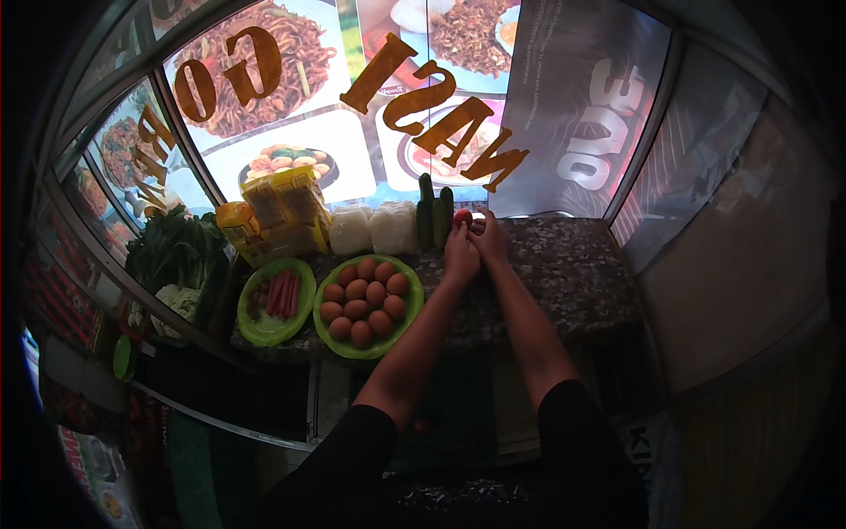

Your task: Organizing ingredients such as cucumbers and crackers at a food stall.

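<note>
Both my hands reach to the back of a speckled stone-patterned counter [562,278]. My left hand [461,254] has its fingers on a round red tomato [462,217] close to the front glass. Right beside it, my right hand [490,239] has bent fingers near a second reddish thing, mostly hidden, so its grip is unclear. Green cucumbers [441,218] stand upright just left of the tomato. Two clear bags with white contents [393,227] sit left of the cucumbers, followed by stacked yellow packets [284,215].
Brown eggs [357,309] fill a green plate [415,311] in front of the bags. Another green plate [261,334] carries red sausages [283,294] and small round pieces. Leafy greens [175,248] and a pale cabbage [177,305] lie far left. Lettered glass [357,152] closes the back.
</note>
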The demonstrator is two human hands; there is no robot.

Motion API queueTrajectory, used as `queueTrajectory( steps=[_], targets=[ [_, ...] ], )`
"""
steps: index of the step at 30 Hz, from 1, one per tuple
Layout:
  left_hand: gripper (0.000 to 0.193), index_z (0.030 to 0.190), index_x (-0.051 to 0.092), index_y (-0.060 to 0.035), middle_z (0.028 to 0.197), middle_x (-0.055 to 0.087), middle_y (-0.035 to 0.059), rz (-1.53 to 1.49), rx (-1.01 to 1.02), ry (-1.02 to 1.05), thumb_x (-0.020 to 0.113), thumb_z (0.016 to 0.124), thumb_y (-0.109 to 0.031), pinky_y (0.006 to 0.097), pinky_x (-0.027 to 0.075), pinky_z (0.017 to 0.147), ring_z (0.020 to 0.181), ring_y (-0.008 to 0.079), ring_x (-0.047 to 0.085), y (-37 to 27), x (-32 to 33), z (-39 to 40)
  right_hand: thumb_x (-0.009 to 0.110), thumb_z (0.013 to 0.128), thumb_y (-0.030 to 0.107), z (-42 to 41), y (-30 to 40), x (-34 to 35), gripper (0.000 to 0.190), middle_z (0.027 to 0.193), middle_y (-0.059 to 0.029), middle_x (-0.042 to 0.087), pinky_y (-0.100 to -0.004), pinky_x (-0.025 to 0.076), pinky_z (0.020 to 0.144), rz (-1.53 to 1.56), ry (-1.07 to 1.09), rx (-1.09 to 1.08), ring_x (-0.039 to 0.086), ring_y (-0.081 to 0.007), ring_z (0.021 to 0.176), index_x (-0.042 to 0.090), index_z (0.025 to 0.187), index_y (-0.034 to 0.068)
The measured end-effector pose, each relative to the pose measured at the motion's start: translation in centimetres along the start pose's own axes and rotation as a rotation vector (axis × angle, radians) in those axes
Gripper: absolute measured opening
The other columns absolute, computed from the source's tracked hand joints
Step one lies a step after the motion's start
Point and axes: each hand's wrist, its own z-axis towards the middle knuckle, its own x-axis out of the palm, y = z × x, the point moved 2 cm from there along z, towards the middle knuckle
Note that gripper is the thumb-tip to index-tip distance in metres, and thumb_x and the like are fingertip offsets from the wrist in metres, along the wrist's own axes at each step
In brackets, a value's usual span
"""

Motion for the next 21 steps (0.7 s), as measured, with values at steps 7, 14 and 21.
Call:
queueTrajectory(
  steps=[7, 14, 21],
  targets=[
    [0.042, 0.139, 0.058, 0.0051, 0.131, 0.064, 0.0306, -0.171, -0.039, 0.014, 0.053, 0.100, -0.007, 0.0456, 0.047, 0.109, 0.124, 0.0420, 0.063, -2.5, -2.7, -5.2, 0.085, 0.084, 0.012, -5.1, 0.7, -2.0, 0.055, 0.114, -0.0141, 0.075, -0.0342, 0.061, 0.090, 0.102, 0.045, 0.036, 0.075, -0.0196, 0.102, 0.060, 0.132, 0.002],
    [0.037, 0.138, 0.060, 0.0022, 0.126, 0.069, 0.0261, -0.318, -0.058, 0.109, 0.054, 0.103, -0.006, 0.0402, 0.054, 0.099, 0.115, 0.0343, 0.071, -3.9, -8.9, -13.9, 0.083, 0.086, 0.011, -14.6, 5.7, -5.1, 0.048, 0.115, -0.0152, 0.075, -0.0368, 0.060, 0.093, 0.098, 0.082, 0.026, 0.074, -0.0245, 0.108, 0.063, 0.128, 0.000],
    [0.023, 0.123, 0.065, 0.0028, 0.113, 0.076, 0.0141, -0.488, -0.104, 0.205, 0.059, 0.104, -0.007, 0.0300, 0.055, 0.090, 0.107, 0.0179, 0.073, -2.9, -15.6, -21.2, 0.079, 0.091, 0.009, -23.2, 10.8, -6.9, 0.039, 0.120, -0.0122, 0.072, -0.0340, 0.058, 0.098, 0.110, 0.126, 0.104, 0.071, -0.0202, 0.112, 0.064, 0.125, -0.001]
  ],
)
